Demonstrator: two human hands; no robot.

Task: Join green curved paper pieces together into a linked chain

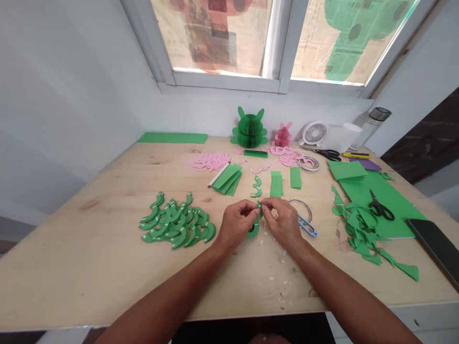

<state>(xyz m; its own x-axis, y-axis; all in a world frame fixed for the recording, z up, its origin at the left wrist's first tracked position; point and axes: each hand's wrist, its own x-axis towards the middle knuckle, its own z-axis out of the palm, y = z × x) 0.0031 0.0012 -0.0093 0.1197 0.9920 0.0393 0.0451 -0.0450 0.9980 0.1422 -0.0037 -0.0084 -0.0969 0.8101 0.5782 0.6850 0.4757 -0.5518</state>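
Observation:
My left hand (234, 220) and my right hand (283, 220) meet at the middle of the table, fingertips pinched together. Between them they grip the upper end of a wavy green paper cutout (254, 231), whose lower curve shows below my fingers. Just beyond lies another wavy green cutout (256, 187) with small white strips on it. A heap of similar green cutouts (179, 223) is left of my left hand. Close to my right hand are a blue cutter (307, 226) and a roll of tape (301, 206), partly hidden. Small white scraps (271, 278) dot the wood.
Pink cutouts (211, 161), folded green paper (228, 180) and green strips (276, 184) lie farther back. Green and pink honeycomb paper figures (250, 131) stand by the wall. On the right are green offcuts (360, 229), black scissors (380, 209), a phone (433, 246) and a small fan (314, 133).

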